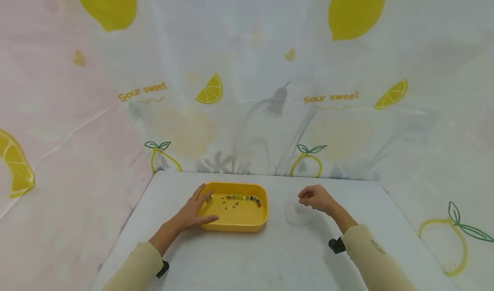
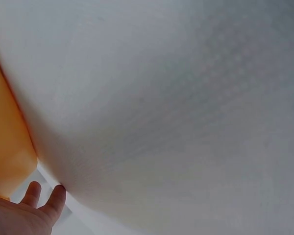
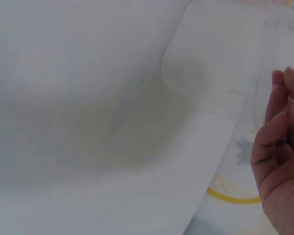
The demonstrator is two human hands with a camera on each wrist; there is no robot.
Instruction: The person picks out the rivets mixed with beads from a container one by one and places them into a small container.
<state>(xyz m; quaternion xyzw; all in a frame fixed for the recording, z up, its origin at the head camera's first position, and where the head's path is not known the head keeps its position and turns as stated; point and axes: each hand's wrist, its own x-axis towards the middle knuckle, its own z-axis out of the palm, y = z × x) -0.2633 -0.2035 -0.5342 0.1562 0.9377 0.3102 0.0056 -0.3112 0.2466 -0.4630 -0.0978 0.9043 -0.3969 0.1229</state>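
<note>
My left hand [image 1: 193,211] rests at the left end of a yellow tray [image 1: 235,228], fingers spread along its rim and thumb over the near side. Inside the tray, small round beads [image 1: 241,198] lie in a curved row, with several tiny loose pieces [image 1: 236,204] nearer the middle. Over a clear plastic container [image 1: 296,219] is my right hand [image 1: 317,198], thumb and fingertips brought together. In the right wrist view the fingers [image 3: 264,147] curl beside the container's transparent wall [image 3: 257,95]. Whether anything is pinched between them cannot be made out.
Both things stand on a white table [image 1: 247,261], the container to the right of the tray. A lemon-printed cloth [image 1: 247,123] hangs behind the table and at its sides.
</note>
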